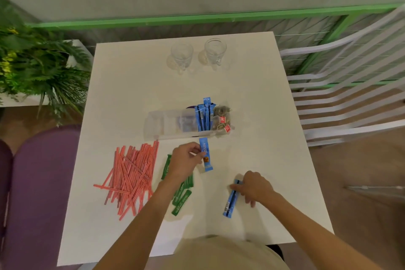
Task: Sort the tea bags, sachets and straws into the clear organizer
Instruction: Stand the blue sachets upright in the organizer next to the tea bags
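Straws (131,175) red – sachets (205,116) blue, green sachets (182,193) – table (131,85) white.

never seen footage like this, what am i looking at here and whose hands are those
There is no machine: a person wears one camera on the head, looking down at their own bare hands and a white table. The left hand pinches a blue sachet. The right hand touches a second blue sachet lying flat; whether it grips is unclear. Red straws and green sachets lie loose at the left. The clear organizer holds tea bags and standing blue sachets. Two glasses stand farther back.
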Tool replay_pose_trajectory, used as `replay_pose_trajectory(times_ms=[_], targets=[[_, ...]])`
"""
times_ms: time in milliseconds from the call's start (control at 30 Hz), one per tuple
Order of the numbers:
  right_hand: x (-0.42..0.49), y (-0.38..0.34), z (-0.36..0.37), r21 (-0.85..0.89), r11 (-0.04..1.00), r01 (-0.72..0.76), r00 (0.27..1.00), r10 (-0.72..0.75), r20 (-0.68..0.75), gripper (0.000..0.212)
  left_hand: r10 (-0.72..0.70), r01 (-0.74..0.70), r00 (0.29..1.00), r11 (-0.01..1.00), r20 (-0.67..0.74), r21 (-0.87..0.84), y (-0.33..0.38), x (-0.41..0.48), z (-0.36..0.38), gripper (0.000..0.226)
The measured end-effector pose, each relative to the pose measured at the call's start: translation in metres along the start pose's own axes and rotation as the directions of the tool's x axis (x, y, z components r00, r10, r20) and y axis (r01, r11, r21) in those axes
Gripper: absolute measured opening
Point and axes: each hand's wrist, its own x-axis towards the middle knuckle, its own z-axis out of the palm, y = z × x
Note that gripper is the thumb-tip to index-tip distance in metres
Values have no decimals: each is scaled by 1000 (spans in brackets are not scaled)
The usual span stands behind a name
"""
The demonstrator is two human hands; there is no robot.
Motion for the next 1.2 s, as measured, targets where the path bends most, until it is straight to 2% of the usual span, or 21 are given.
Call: replay_pose_trajectory(times_ms=[233, 300, 467, 600, 733, 1000, 1067, 1200], targets=[[4, -6, 9, -177, 984, 15, 990, -39, -133, 40, 113, -112, 987, 994, -110, 15, 41, 32, -22, 21], [4, -6, 11, -216, 976, 27, 986, -62, -156, 41, 145, -142, 978, 989, -149, 32, 48, 44, -28, 16], [4, -2, 13, -267, 962, 53, 979, -103, -175, 30, 136, -125, 971, 990, -199, 70, 53, 73, -36, 14], [2, -2, 13, -245, 967, 71, 981, -112, -156, 15, 126, -98, 972, 985, -200, 144, 45, 84, -32, 12], [-2, -3, 12, -227, 970, 82, 977, -123, -173, 33, 129, -84, 978, 962, -162, 259, 40, 82, -24, 9], [-2, -7, 10, -188, 977, 97, 977, -130, -171, 36, 121, -63, 984, 927, -134, 371, 25, 78, -20, 18], [-2, -10, 8, -131, 987, 96, 980, -117, -162, 33, 131, -70, 982, 920, -136, 386, 23, 78, -19, 20], [-1, -14, 4, 2, 994, 112, 982, -110, -151, 13, 143, -80, 983, 900, -117, 428, 28, 79, -15, 22]])
